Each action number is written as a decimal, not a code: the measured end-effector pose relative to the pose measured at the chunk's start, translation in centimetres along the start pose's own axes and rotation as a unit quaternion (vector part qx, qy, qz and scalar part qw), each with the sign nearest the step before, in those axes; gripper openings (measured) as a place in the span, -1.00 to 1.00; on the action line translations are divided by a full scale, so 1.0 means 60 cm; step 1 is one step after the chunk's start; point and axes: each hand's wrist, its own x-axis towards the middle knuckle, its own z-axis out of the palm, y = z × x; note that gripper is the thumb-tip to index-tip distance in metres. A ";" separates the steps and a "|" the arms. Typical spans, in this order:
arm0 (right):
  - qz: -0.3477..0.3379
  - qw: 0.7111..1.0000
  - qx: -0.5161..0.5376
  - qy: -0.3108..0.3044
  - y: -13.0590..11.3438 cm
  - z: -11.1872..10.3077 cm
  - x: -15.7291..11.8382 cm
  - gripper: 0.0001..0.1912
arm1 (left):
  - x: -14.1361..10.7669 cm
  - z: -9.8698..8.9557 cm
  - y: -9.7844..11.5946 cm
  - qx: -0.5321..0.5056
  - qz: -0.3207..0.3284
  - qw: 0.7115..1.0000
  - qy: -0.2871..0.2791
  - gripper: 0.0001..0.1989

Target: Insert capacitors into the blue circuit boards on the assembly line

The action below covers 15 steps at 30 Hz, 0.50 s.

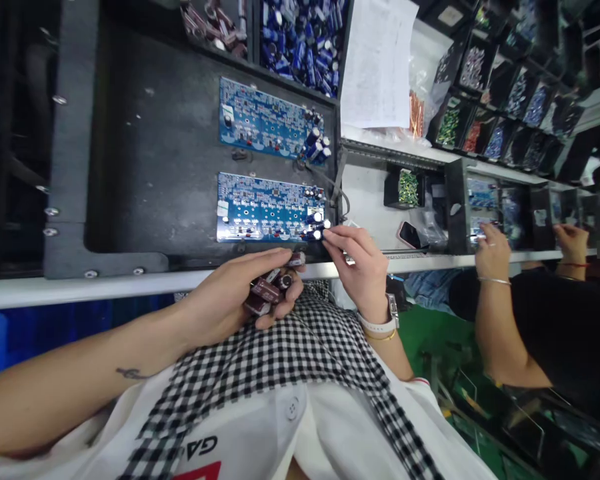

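My left hand (260,283) is curled around several brown cylindrical capacitors (267,291), held just in front of the tray's near edge. The fingertips of my right hand (360,260) pinch a capacitor (327,225) at the lower right corner of the nearer blue circuit board (265,208); how far down it sits is hidden. Right beside it on that board stand blue capacitors (314,218) with pale tops. Farther back lies a second blue circuit board (265,120), with a cluster of blue capacitors (316,145) at its right end.
Both boards lie in a black tray (130,167). Behind are bins of brown capacitors (220,27) and blue capacitors (303,47). Paper sheets (377,63), a box of green parts (407,187) and a phone (411,235) are to the right. Co-workers' hands (493,250) work farther along.
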 end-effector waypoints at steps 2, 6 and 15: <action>0.002 1.000 0.008 -0.021 -0.020 -0.017 0.011 -0.73 | -0.001 0.002 0.008 -0.022 0.013 1.000 0.007 -0.82; -0.065 0.993 0.040 -0.085 -0.071 -0.049 0.063 -0.63 | -0.005 0.013 0.035 -0.047 0.052 0.998 -0.009 -0.86; -0.127 0.969 -0.180 -0.115 0.008 0.049 0.268 -0.81 | -0.024 -0.009 0.093 -0.139 0.111 0.982 0.061 -0.81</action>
